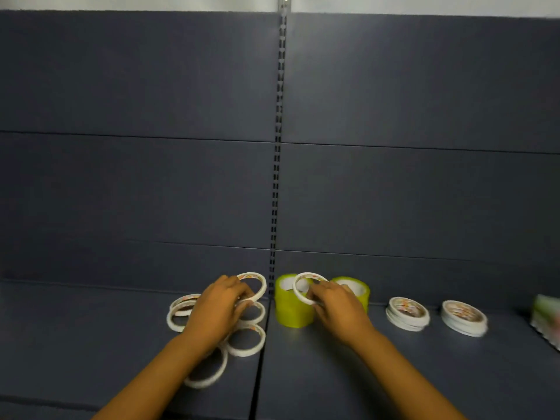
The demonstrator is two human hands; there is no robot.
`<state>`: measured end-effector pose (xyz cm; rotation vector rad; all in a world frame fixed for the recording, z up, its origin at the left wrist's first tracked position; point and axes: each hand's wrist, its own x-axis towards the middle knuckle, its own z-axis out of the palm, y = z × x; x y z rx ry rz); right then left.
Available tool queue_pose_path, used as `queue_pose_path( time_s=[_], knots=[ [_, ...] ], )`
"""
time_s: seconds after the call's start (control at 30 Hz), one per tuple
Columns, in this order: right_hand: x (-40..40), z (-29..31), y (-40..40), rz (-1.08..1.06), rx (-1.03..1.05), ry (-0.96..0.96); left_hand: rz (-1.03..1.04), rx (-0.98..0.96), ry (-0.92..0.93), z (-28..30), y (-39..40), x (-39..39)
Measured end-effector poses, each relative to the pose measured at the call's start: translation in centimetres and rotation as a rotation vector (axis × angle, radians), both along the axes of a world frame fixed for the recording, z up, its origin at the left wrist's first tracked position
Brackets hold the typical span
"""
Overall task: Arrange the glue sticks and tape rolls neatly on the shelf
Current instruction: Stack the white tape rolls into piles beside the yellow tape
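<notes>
Your right hand (333, 304) has its grip pinched on a thin white tape ring (307, 287), held tilted just above the nearer green roll (292, 310). Your left hand (218, 307), fingers curled, pinches another ring (253, 284) above the loose white rings (245, 341) scattered beneath it on the shelf (91, 344). Lay each one flat, rims aligned; such narrow, light hoops slide and roll easily. No glue sticks show clearly.

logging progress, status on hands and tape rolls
Left hand gripping thin white tape ring. Right hand holding white tape ring over lime-green tape roll. Nothing blocking.
</notes>
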<state>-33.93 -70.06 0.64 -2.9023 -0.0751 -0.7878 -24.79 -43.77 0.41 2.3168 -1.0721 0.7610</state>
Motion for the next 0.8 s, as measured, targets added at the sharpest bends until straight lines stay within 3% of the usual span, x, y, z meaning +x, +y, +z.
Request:
queue_pose_path(
  time_s=[0.5, 0.8],
  knots=[
    [-15.9, -2.4, -23.5, -0.169, 0.027, 0.042, -0.139, -0.019, 0.004, -2.8, -25.6, -10.8],
    [-16.8, -3.8, -30.7, -0.217, 0.014, 0.044, -0.141, 0.043, 0.025, -4.6, -33.4, -11.0]
  ],
)
